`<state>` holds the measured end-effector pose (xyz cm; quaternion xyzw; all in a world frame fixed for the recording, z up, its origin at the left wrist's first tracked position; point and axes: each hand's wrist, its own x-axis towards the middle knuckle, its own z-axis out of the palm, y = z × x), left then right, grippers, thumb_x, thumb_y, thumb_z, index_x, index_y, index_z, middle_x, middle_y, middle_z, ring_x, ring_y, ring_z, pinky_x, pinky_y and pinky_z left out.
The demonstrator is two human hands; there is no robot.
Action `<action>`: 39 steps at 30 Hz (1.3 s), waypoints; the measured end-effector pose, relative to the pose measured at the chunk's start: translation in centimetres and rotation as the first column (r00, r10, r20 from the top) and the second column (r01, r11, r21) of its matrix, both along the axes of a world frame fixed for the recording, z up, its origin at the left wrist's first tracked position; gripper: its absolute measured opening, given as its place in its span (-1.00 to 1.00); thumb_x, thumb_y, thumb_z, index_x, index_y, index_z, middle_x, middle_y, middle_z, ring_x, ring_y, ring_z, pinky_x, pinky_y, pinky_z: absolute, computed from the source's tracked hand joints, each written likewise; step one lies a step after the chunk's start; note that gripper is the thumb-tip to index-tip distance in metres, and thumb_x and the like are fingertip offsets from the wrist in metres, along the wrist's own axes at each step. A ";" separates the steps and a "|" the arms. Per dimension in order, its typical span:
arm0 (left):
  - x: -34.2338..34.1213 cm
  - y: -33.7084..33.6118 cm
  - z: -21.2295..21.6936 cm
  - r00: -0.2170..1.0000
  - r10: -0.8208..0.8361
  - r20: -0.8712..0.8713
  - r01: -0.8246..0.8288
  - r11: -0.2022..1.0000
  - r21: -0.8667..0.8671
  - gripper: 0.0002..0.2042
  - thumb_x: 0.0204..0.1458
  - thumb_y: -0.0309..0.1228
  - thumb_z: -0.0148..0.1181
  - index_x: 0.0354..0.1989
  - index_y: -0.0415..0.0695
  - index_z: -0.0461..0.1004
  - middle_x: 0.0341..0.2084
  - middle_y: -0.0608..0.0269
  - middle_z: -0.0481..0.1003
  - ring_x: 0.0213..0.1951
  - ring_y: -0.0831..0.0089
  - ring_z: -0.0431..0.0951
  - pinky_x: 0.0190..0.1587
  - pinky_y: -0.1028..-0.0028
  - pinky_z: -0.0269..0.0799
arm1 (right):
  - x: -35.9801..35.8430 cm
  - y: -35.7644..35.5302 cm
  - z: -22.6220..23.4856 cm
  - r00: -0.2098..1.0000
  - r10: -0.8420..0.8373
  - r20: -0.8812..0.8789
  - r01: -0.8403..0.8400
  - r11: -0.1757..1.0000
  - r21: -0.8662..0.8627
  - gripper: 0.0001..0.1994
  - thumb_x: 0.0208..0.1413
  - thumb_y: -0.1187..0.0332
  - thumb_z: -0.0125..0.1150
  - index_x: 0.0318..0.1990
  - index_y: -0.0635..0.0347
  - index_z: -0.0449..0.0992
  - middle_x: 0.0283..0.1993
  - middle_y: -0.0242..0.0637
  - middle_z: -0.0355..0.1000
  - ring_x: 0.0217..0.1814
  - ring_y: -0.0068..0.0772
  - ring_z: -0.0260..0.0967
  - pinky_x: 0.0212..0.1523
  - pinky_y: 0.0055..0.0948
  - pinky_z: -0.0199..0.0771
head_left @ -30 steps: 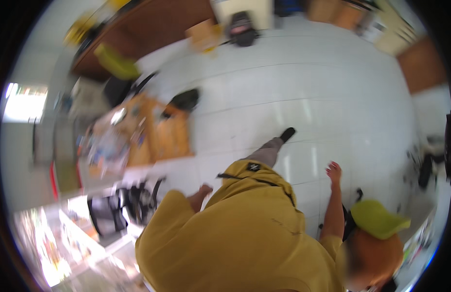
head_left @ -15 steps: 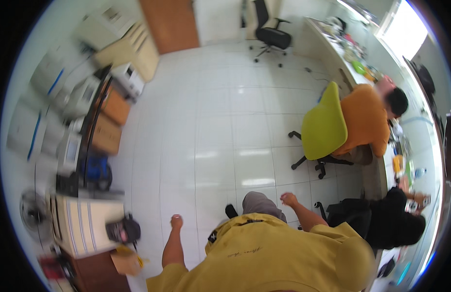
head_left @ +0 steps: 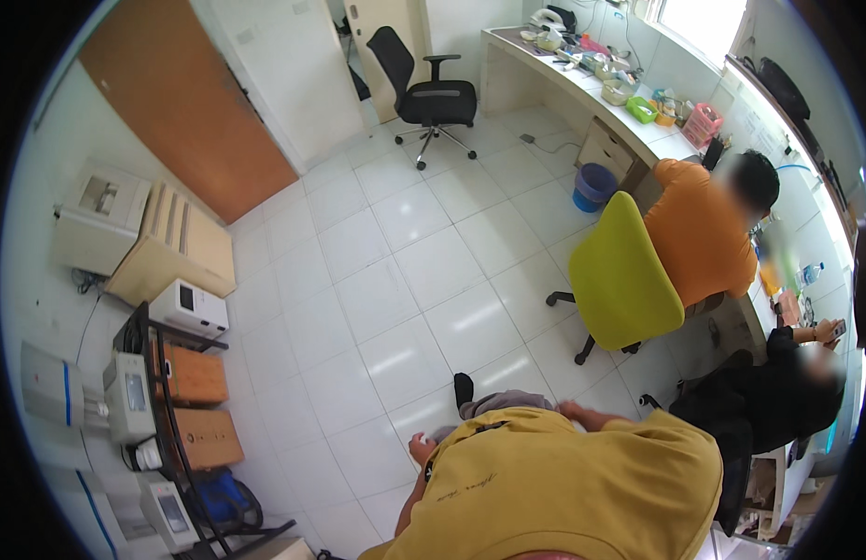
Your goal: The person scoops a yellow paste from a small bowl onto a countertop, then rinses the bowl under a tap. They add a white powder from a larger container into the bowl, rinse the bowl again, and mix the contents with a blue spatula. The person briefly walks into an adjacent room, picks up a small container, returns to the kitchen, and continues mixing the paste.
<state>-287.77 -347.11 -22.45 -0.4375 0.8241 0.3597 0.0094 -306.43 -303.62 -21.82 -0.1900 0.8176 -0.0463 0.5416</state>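
My left hand (head_left: 422,449) hangs beside my hip, next to the hem of my yellow shirt (head_left: 563,476). Its fingers are curled in, and a small pale spot shows at them that I cannot make out. Close to my right thigh is my right hand (head_left: 571,411), smeared by motion and partly behind my body, so its fingers cannot be read. Below me one foot in a dark shoe or sock (head_left: 464,388) is stepping on the white tiled floor (head_left: 386,327).
On the right, a person in orange (head_left: 699,229) sits on a lime-green chair (head_left: 624,275) at a long cluttered counter (head_left: 568,70). Another person in black (head_left: 778,401) holds a phone. A black office chair (head_left: 433,98), blue bin (head_left: 594,187), brown door (head_left: 185,107) and equipment rack (head_left: 167,401) stand around.
The view has turned to the left and moved ahead, bringing the brown door and bin into fuller sight. Both my hands have come closer to my body.
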 end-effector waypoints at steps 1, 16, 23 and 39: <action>-2.6 -1.0 0.9 0.995 0.103 0.002 -0.103 0.993 -0.049 -0.72 -0.07 -0.36 0.12 -0.18 -0.18 0.52 -0.25 -0.05 0.54 -0.13 0.01 0.51 0.00 0.14 0.39 | -5.0 -1.9 -0.9 0.983 -0.149 -0.103 0.143 0.988 -0.062 -0.64 0.00 0.02 0.14 -0.21 0.06 0.60 -0.10 -0.13 0.53 -0.03 -0.02 0.45 -0.07 -0.08 0.44; -34.3 -25.1 -0.5 0.972 -0.056 0.226 -0.055 0.888 0.457 -0.76 0.12 -0.22 0.05 -0.21 -0.11 0.51 -0.42 0.22 0.55 -0.42 0.36 0.56 -0.48 0.37 0.47 | -50.8 -25.0 11.0 0.672 -0.623 -0.401 0.362 0.748 -0.556 -0.73 -0.13 0.21 0.41 -0.37 0.20 0.53 -0.38 -0.18 0.55 -0.30 -0.20 0.50 -0.23 -0.29 0.49; -53.0 -27.3 2.1 0.458 -0.806 0.375 0.643 0.592 0.486 -0.64 0.10 -0.14 0.05 -0.04 -0.08 0.49 -0.24 0.13 0.57 -0.20 0.22 0.56 -0.19 0.25 0.46 | -44.5 -19.1 3.8 0.450 -0.879 -0.156 0.870 0.471 -0.146 -0.72 -0.13 0.13 0.35 -0.41 0.17 0.61 -0.44 -0.20 0.57 -0.36 -0.32 0.54 -0.27 -0.36 0.51; -109.4 -21.9 3.0 0.906 -0.388 0.166 0.234 0.790 0.567 -0.74 0.16 -0.37 -0.02 0.01 -0.08 0.38 -0.24 0.23 0.54 -0.34 0.44 0.56 -0.42 0.47 0.43 | -65.2 -14.6 -3.0 0.319 -0.927 -0.200 0.888 0.366 -0.280 -0.62 -0.02 0.08 0.14 -0.13 0.09 0.61 -0.17 -0.08 0.56 -0.13 -0.13 0.53 -0.08 -0.27 0.48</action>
